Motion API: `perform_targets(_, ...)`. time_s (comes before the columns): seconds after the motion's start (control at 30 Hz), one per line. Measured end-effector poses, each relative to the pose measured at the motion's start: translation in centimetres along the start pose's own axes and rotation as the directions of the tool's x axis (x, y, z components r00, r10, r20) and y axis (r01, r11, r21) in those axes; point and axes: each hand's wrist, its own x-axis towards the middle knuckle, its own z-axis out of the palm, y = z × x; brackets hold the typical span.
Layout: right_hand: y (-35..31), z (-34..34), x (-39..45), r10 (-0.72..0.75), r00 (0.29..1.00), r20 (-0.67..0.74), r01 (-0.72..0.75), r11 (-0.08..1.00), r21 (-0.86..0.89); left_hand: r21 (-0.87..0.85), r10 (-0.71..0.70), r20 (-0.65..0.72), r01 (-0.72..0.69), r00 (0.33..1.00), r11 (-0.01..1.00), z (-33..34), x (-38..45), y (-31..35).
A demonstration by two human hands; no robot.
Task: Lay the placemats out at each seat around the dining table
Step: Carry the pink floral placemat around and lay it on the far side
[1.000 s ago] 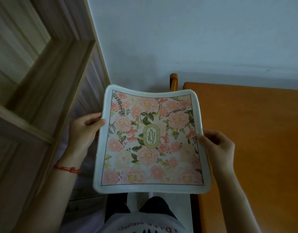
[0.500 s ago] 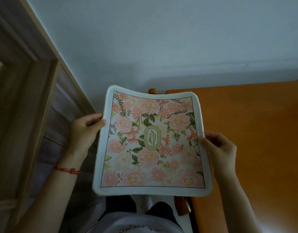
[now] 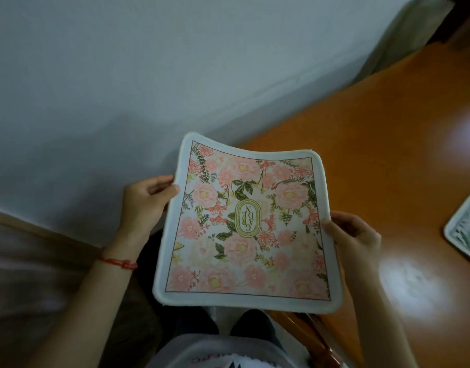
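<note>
A square placemat with pink flowers, green leaves and a white border hangs in the air in front of my body. My left hand pinches its left edge, thumb on top. My right hand grips its right edge. The mat sags a little in the middle and its far right corner overlaps the near end of the orange wooden dining table. A second placemat with a dark green leaf print lies flat on the table at the right edge of the view.
A pale wall runs along the table's far side. A wooden chair back shows just below the held mat, by the table's near edge. Dark flooring lies at the lower left.
The view has swung right, away from the wooden shelving, and more of the table plus the second mat has come into view. Both hands keep the same hold on the floral mat.
</note>
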Motion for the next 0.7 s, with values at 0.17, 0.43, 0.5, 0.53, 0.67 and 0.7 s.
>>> perform_targets(0.17, 0.2, -0.7, -1.2, 0.062, 0.989, -0.135, -0.057, 0.997, 0.044, 0.044, 0.048, 0.155, -0.055, 0.987, 0.998, 2.7, 2.7, 1.5)
perform_targets(0.43, 1.0, -3.4, -1.2, 0.124, 0.940, -0.319, -0.087, 0.988, 0.126, 0.077, 0.068, 0.307, -0.096, 0.949, 0.992, 9.4, 5.1, 3.2)
perform_targets(0.5, 1.4, -4.3, -0.7, 0.139, 0.929, -0.342, -0.093, 0.985, 0.146, 0.080, 0.078, 0.337, -0.111, 0.938, 0.991, 11.4, 5.4, 3.6)
perform_targets(0.53, 1.6, -4.8, -0.5, 0.147, 0.924, -0.354, -0.095, 0.983, 0.159, 0.085, 0.078, 0.352, -0.114, 0.933, 0.990, 12.4, 5.5, 3.8)
perform_targets(0.67, 2.8, -6.4, 0.6, 0.176, 0.907, -0.382, -0.107, 0.975, 0.195, 0.115, 0.060, 0.392, -0.114, 0.918, 0.987, 15.7, 5.9, 4.2)
perform_targets(0.7, 3.2, -6.7, 0.9, 0.186, 0.904, -0.385, -0.116, 0.974, 0.196, 0.120, 0.056, 0.397, -0.112, 0.916, 0.986, 16.5, 6.1, 4.2)
